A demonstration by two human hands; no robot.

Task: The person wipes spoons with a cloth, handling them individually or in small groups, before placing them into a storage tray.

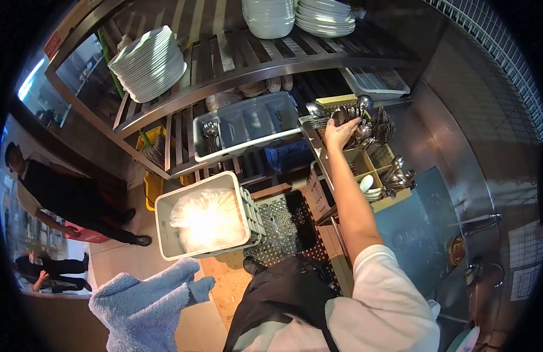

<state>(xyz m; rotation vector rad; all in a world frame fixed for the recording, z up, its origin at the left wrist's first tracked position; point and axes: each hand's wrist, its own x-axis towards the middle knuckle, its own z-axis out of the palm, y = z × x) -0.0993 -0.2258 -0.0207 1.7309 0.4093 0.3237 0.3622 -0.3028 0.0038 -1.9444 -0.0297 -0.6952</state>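
Observation:
My right hand (340, 131) reaches out at arm's length to a divided cutlery holder (365, 159) on a steel counter. Its fingers close on a spoon among the bunched spoons and ladles (365, 117) in the far compartment. More spoons (397, 176) stand in a nearer compartment. A blue towel (145, 305) hangs at the lower left, close to my body. My left hand does not show; whether it holds the towel I cannot tell.
A steel rack holds stacked white plates (149, 63), more plates and bowls (295, 17) and a clear cutlery tray (248, 124). A grey bin with a lit plastic bag (204, 218) stands on the floor by perforated mats (283, 220). Other people (60, 196) stand at the left.

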